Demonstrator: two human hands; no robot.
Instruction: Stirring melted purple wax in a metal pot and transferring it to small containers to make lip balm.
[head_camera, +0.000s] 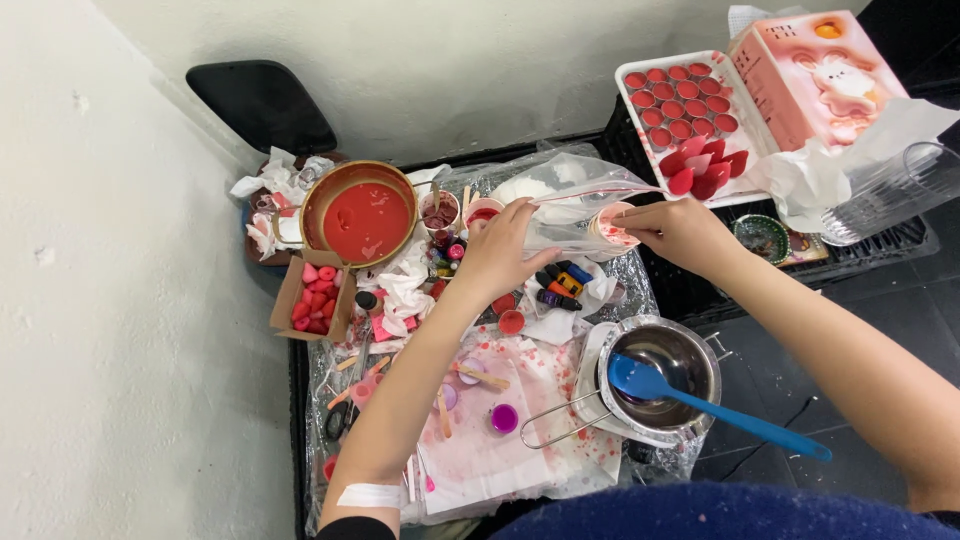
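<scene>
My left hand (502, 250) pinches the edge of a clear plastic bag (575, 205) with white powder inside, held open above the cluttered table. My right hand (678, 232) holds a small round cup (611, 225) speckled pink at the bag's mouth. Both hands hover over a row of small dye bottles (558, 285).
A gold pan of red wax (365, 215) sits at the back left, next to a cardboard box of pink wax pieces (315, 298). A steel pot (690, 370) holds a blue spatula (715, 405). A tray of red-filled cups (685, 100) and a pink box (815, 75) rest on a black crate.
</scene>
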